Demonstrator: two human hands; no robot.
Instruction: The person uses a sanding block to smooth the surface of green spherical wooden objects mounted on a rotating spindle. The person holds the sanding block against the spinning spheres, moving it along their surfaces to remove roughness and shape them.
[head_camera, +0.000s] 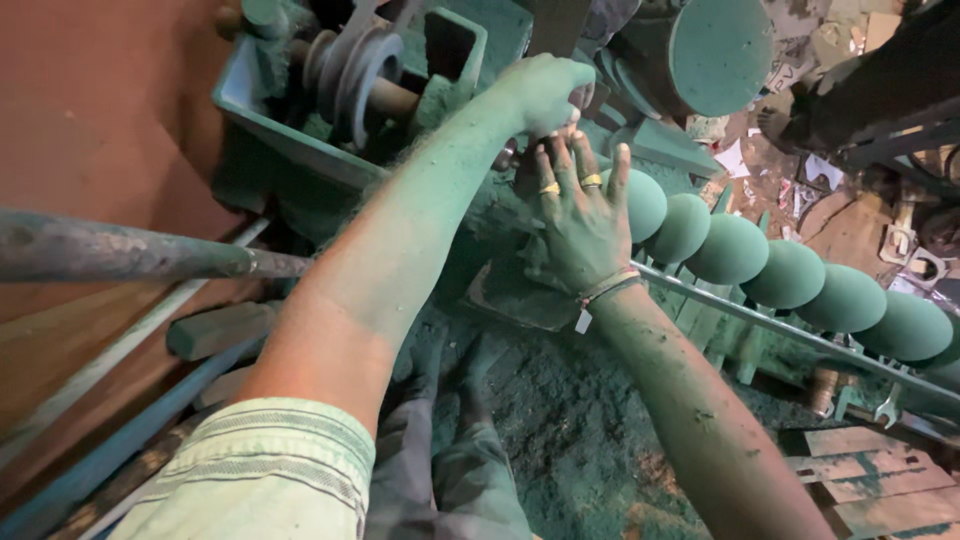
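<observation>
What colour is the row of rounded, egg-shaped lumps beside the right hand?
Green, best seen in the head view: egg-shaped lumps.

The left hand (545, 92) curls over a machine part, hiding its fingertips and whatever they grip. The row of green balls (790, 272) runs off toward four o'clock, its last ball cut by the edge. Behind the right hand (582, 225), the first ball is partly hidden.

Left hand (545, 92): skin coated green powder, forearm green fading to bare tan near sleeve (265, 470). Sleeve pale green-cream with thin dark stripes. Right hand (583, 222): green-dusted, two gold rings on fingers (590, 180), pale thread band at wrist. Just right of those fingers: row of rounded beads on turned piece (790, 275), uniform matte green. Machine (340, 90) above fingers: teal-green. Floor below: dark green dust. Wall (100, 100) far left: reddish brown.
</observation>
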